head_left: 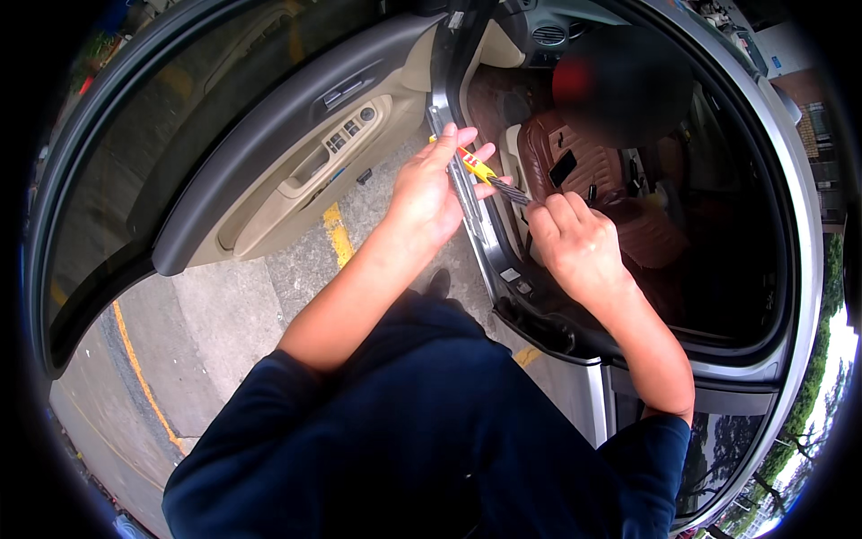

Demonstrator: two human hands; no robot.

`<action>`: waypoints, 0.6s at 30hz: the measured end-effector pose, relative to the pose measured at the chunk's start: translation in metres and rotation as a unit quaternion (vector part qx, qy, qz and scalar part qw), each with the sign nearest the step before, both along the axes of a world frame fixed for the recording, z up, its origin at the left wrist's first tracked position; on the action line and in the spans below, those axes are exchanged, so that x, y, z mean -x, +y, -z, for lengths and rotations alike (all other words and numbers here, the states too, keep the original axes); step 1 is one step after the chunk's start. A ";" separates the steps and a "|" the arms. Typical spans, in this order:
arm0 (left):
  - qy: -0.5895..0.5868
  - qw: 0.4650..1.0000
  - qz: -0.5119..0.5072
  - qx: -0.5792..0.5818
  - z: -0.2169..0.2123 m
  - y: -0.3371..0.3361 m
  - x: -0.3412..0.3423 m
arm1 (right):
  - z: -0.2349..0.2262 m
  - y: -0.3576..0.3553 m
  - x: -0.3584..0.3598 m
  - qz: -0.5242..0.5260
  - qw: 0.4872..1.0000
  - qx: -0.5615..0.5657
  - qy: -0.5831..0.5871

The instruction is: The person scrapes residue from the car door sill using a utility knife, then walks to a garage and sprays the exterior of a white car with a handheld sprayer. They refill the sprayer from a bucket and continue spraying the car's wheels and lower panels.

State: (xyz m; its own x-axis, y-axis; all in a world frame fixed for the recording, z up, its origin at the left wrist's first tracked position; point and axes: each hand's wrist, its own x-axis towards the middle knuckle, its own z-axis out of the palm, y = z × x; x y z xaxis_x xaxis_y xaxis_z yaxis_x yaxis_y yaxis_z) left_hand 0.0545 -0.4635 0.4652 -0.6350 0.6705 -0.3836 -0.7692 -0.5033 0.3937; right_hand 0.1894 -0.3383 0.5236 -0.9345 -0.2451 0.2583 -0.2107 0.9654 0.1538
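Both my hands hold a slim yellow-and-red item (476, 167) with a dark, striped, rod-like end, whose exact kind I cannot make out. My left hand (426, 193) is palm up, with the yellow part lying across its partly spread fingers and passing under the thumb. My right hand (575, 238), back upward, is closed with its fingertips on the dark end. The item slants from upper left to lower right above a car's metal door sill (464, 193). My right fingers hide its lower tip.
The car door (296, 153) stands open on my left, with window switches (344, 136) on its beige panel. Inside lies a brown seat (575, 148) with a dark phone-like object (562, 168) on it. A blurred dark-and-red shape (620, 85) is farther in. Yellow lines mark the concrete floor (224, 305).
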 end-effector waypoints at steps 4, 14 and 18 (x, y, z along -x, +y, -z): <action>-0.004 1.000 -0.001 -0.005 0.002 -0.001 0.002 | 0.002 0.004 0.001 0.004 0.999 0.048 0.021; -0.036 0.999 0.012 -0.027 0.010 0.000 0.006 | 0.004 0.007 -0.002 -0.003 0.999 0.040 0.033; -0.030 0.999 0.022 -0.027 0.012 0.000 0.007 | -0.001 0.006 -0.002 -0.005 0.999 0.012 0.034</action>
State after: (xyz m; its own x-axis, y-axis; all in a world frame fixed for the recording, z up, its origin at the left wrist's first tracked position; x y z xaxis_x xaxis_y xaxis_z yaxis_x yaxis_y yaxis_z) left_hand 0.0477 -0.4632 0.4527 -0.5817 0.7177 -0.3829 -0.8123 -0.4881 0.3192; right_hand 0.1916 -0.3319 0.5241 -0.9123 -0.2470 0.3267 -0.2100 0.9669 0.1446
